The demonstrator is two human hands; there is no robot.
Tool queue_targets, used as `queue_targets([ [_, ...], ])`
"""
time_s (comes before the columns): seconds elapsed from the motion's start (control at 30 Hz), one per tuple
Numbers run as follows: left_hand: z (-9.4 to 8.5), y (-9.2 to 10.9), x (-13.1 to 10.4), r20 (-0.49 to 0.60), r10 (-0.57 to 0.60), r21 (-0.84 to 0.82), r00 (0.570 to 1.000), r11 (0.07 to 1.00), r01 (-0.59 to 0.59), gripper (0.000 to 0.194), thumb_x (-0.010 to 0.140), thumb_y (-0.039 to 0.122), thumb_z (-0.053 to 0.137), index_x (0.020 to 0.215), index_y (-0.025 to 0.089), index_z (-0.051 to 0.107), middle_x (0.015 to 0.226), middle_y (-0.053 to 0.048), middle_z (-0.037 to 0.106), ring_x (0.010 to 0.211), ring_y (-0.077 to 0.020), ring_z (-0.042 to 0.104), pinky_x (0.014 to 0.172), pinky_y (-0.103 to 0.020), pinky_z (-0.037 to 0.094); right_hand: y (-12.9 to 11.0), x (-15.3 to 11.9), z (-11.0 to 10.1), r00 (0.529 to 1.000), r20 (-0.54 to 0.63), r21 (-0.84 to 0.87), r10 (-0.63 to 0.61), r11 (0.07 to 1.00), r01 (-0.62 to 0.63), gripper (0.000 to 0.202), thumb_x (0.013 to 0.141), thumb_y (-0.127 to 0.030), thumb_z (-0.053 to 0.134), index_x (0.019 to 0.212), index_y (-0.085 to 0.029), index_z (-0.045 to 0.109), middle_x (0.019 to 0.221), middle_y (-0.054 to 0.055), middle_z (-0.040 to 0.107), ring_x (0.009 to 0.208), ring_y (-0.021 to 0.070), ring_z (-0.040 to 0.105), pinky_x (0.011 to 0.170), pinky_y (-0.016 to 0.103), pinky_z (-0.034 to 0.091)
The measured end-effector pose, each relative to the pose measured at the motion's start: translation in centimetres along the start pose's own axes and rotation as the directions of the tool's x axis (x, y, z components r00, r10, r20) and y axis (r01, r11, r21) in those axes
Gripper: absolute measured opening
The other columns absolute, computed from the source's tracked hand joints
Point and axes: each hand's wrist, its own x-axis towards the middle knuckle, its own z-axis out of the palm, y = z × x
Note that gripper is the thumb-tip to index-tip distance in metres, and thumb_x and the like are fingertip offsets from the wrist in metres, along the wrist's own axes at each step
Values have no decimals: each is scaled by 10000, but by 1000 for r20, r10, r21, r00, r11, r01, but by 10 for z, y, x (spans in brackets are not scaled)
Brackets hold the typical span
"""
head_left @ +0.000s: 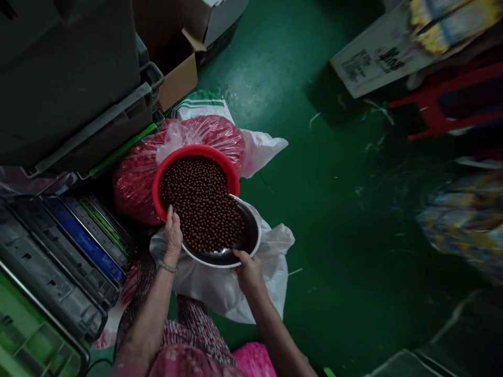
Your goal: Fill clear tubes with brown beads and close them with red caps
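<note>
A steel bowl (251,235) is tilted, its far rim overlapping the near side of a red basin (234,180). Small round dark-brown beads (196,183) fill the basin and run in one continuous mass into the bowl. My right hand (250,269) grips the bowl's near right rim, thumb over the edge and fingers underneath. My left hand (173,235), with a beaded bracelet at the wrist, lies with fingers stretched along the left side where bowl and basin meet. Its thumb is hidden. A white sack (271,277) spreads beneath the bowl.
Clear plastic bags of red pieces (135,178) lie behind and left of the basin. Stacked crates (78,235) line the left side, with an open cardboard box (178,78) beyond. A printed carton (361,68) and a red stool (451,99) stand at the right on the green floor (326,209).
</note>
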Motion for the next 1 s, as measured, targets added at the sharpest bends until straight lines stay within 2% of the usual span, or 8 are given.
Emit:
queue_targets([
  [0.13, -3, 3, 5, 20, -31, 43, 999, 999, 30, 484, 979, 297, 371, 1420, 122, 466, 1534, -131, 416, 1446, -211, 363, 1222, -389, 253, -1, -9, 6, 1000, -10, -4, 14, 1000, -14, 325, 562, -331, 752, 829, -164, 674, 746, 12, 695, 651, 183, 621, 516, 279, 520],
  [0.37, -9, 17, 20, 71, -92, 133, 993, 988, 82, 484, 967, 276, 402, 1410, 100, 484, 1520, -139, 433, 1438, -208, 377, 1230, -338, 233, -6, -22, 16, 999, -20, -5, 37, 999, -37, 393, 604, -373, 758, 919, -157, 667, 773, 19, 703, 677, 188, 640, 538, 280, 540],
  [0.5, -14, 26, 29, 110, -109, 180, 988, 980, 88, 491, 958, 267, 425, 1409, 82, 481, 1517, -141, 439, 1433, -209, 385, 1228, -341, 243, -9, -32, 27, 998, -18, 17, 55, 998, -55, 430, 612, -375, 762, 970, -160, 659, 863, 21, 718, 756, 195, 660, 592, 285, 562],
  [0.77, -23, 50, 51, 175, -117, 259, 978, 963, 69, 487, 944, 230, 425, 1394, 56, 494, 1514, -158, 439, 1426, -212, 395, 1226, -335, 235, -12, -48, 52, 989, -28, 120, 148, 982, -144, 375, 571, -350, 767, 859, -157, 624, 771, 9, 716, 679, 188, 670, 593, 293, 569],
  [1.0, -20, 76, 63, 224, -113, 319, 968, 947, 37, 500, 927, 211, 430, 1400, 65, 496, 1532, -150, 412, 1448, -221, 358, 1234, -361, 216, -27, -55, 68, 972, -50, 218, 229, 952, -213, 356, 523, -325, 761, 804, -153, 626, 714, -6, 712, 620, 165, 656, 616, 310, 590],
])
